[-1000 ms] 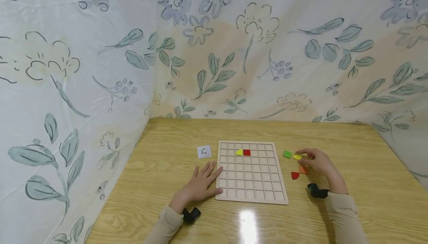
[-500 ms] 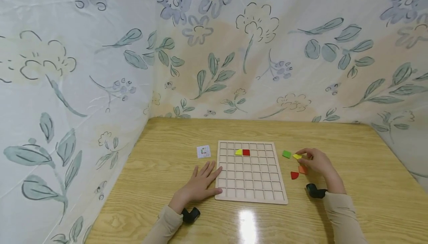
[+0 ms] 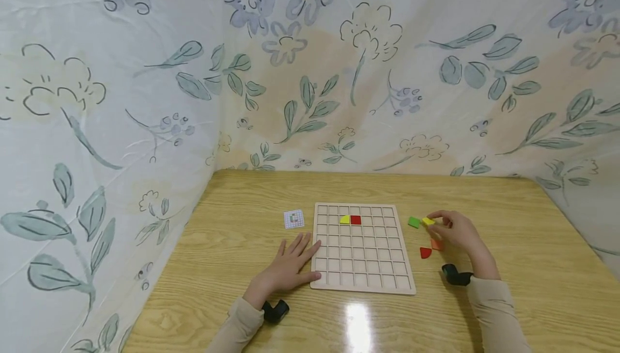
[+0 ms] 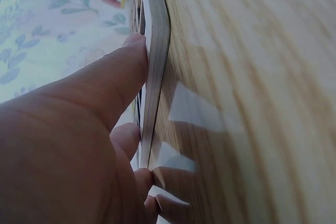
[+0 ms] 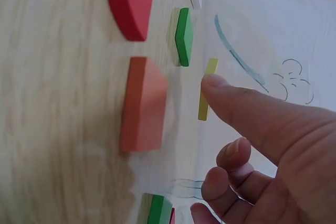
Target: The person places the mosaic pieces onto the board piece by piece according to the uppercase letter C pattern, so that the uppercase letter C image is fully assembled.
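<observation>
My left hand point(image 3: 287, 267) lies with fingers spread at the left edge of a wooden grid board point(image 3: 360, 259). Its thumb and a fingertip touch the board's rim. A yellow quarter-round tile point(image 3: 345, 219) and a red square tile point(image 3: 356, 220) sit side by side in the board's second row. To the right of the board, my right hand point(image 3: 457, 230) pinches a yellow tile point(image 5: 208, 90), seen edge-on and off the table in the right wrist view. Near that hand lie a green tile point(image 3: 414, 222), an orange tile point(image 5: 144, 106) and a red quarter-round tile point(image 3: 425, 253).
A small printed pattern card point(image 3: 294, 219) lies left of the board. Another green tile point(image 5: 157, 211) shows at the bottom of the right wrist view, with a bit of red behind it. Floral cloth point(image 3: 310, 73) hangs around the wooden table point(image 3: 261, 191).
My right hand has raised the yellow tile slightly and tilted it. The left hand stays at the board's edge, and the tiles on the board have not moved.
</observation>
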Tool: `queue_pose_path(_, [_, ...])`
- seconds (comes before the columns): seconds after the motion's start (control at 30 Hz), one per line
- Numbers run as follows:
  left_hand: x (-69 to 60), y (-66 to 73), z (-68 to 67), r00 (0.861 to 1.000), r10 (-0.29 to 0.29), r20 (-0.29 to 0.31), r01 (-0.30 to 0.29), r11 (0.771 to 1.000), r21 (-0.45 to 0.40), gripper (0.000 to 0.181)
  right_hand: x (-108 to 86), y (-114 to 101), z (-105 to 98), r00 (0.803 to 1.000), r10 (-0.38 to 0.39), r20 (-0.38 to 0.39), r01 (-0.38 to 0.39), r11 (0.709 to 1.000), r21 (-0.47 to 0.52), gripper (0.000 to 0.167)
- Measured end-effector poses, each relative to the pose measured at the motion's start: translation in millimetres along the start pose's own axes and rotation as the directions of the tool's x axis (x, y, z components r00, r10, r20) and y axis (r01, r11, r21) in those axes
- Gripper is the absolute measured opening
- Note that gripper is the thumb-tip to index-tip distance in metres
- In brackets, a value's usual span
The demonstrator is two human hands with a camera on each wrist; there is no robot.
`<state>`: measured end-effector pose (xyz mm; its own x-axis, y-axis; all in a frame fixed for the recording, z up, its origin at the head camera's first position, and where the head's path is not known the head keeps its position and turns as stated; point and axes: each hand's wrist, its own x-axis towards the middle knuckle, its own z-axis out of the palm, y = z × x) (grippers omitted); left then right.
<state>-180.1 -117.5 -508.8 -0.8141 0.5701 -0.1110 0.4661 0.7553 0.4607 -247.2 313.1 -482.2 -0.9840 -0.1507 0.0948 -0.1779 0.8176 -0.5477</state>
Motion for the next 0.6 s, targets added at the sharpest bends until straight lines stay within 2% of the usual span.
queue_pose_path(0.27, [1.4,-0.7,-0.8,1.0,0.004,-0.003,-0.004,1.0,0.006,0.072,2.3,-8.1,2.5,0.999,-0.008,-0.04,0.009,1.0,0.013,0.027])
queue_pose_path(0.6, [3.3,-0.6,0.3,1.0,0.0,-0.001,0.0,1.0,-0.006,0.073,7.3,-15.7,1.6,1.0,0.013,0.004,-0.013,1.0,0.015,0.031])
